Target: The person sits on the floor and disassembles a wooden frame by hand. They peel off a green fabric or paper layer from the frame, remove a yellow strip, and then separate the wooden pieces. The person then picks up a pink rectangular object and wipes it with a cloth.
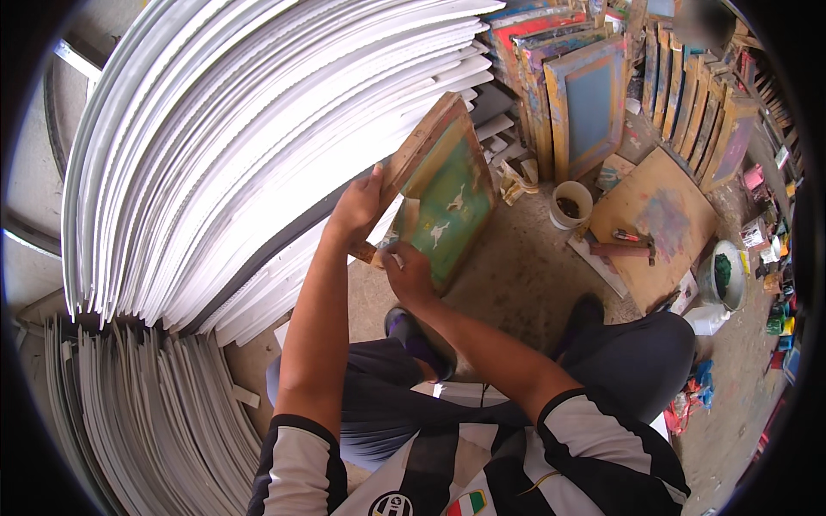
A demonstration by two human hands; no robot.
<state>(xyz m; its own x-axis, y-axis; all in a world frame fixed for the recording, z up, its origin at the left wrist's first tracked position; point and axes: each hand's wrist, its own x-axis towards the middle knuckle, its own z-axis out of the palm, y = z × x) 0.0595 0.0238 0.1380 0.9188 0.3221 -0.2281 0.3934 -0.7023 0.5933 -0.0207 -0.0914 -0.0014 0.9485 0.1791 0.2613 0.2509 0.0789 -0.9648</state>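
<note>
A wooden screen-printing frame with green mesh and small white shapes stands tilted in front of me, just above the floor. My left hand is closed round its left wooden bar, thumb on top. At the frame's near lower corner is my right hand, its fingers bent and pressed together against the edge. A pale strip, perhaps tape, shows on the mesh near that corner. Whether the right fingers pinch a strip or the wood itself is hard to make out.
Tall stacks of white corrugated sheets fill the left. More screen frames lean at the back right. A white bucket, a stained board with a hammer, a bowl of green paint and a white bottle are on the right.
</note>
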